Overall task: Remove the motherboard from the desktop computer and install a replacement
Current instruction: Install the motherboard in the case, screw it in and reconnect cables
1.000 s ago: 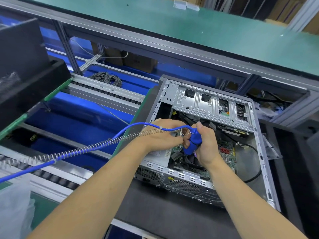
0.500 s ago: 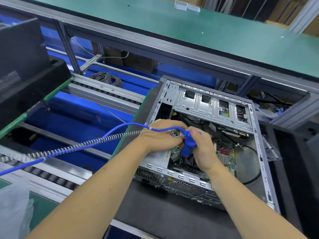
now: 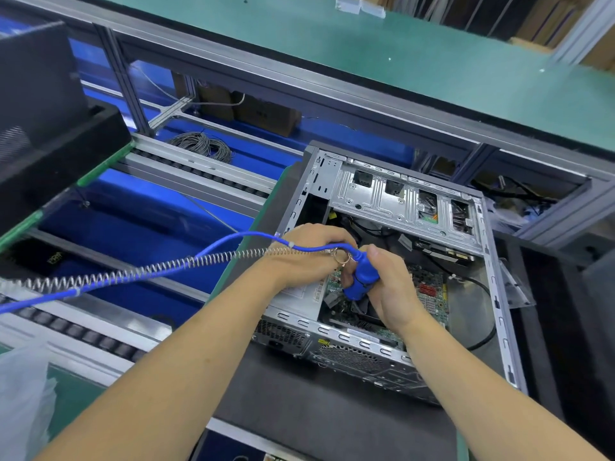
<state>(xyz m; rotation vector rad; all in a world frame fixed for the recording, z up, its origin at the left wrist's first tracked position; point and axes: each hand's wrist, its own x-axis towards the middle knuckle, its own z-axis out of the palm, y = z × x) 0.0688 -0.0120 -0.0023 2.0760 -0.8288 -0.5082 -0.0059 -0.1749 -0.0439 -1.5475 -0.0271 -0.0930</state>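
Open PC case point(image 3: 382, 331) lies on its side on a dark mat point(image 3: 299, 410), side panel off. Motherboard point(image 3: 429, 294) sits inside on the case floor, green PCB showing right of the hands. Right hand point(image 3: 391, 287) is wrapped around a blue driver point(image 3: 361, 277), tool pointing down into the case over the board. Left hand point(image 3: 309, 257) is right next to it, fingers curled in at the driver's top end by a metal ring point(image 3: 341, 256); exact grip hidden, can't tell what the fingertips hold. Blue cable point(image 3: 233, 241) and a coiled spring cord point(image 3: 149, 269) run from the driver's top off to the left, across the left wrist. Drive cage point(image 3: 399, 197) spans the far side of the case. Black cable point(image 3: 479, 314) loops on the bare case floor at right. Wire coil point(image 3: 203, 146) lies on the conveyor beyond.
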